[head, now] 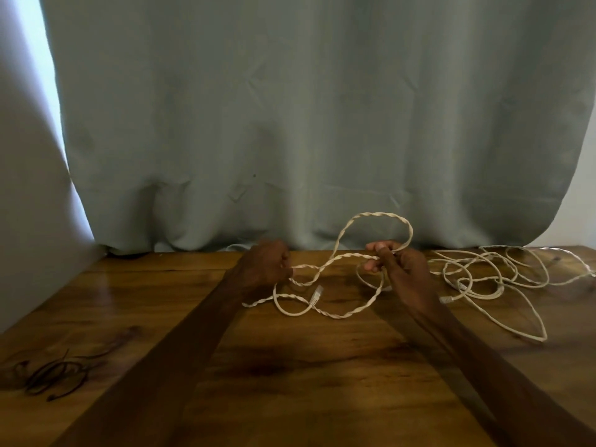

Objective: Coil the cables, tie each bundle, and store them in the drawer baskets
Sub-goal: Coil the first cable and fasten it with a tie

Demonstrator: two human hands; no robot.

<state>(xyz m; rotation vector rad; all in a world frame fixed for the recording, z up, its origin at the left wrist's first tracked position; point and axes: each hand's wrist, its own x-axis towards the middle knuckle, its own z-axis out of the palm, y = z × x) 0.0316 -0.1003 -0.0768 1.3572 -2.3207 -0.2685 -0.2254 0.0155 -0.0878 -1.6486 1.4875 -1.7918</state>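
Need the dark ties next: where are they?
The dark ties lie on the wooden table, near left corner, well left of the left forearm.

left hand (267, 262) grips white cable (342, 240) | right hand (396, 262) pinches its loop | dark cords (54, 375), probably, table (290, 366) left

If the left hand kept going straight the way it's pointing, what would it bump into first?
Probably the grey curtain. The left hand, closed on the white cable, points away along the wooden table toward its far edge, where the curtain hangs. Depth is hard to judge.
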